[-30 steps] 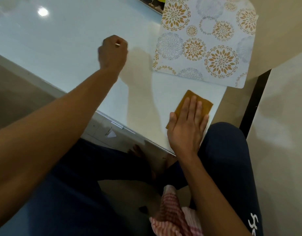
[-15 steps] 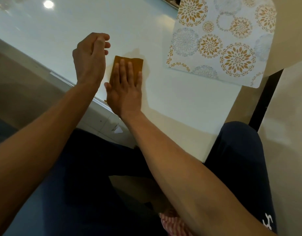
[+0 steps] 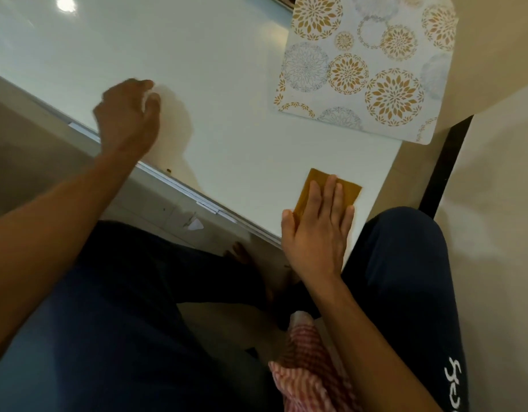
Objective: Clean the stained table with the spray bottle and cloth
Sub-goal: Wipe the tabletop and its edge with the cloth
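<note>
White table (image 3: 227,84), illegible trouser lettering (image 3: 453,385)

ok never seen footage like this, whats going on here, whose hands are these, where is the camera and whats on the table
There is no machine here: a person wears a wide-angle camera on the head, looking down at their own arms and lap. The right hand lies flat on a brown cloth, pressing it onto the white table near its corner. The left hand is blurred above the table's near edge, fingers loosely curled, holding nothing visible. A flower-patterned placemat lies at the far right. A small dark speck sits by the edge. A red checked cloth rests on the lap.
</note>
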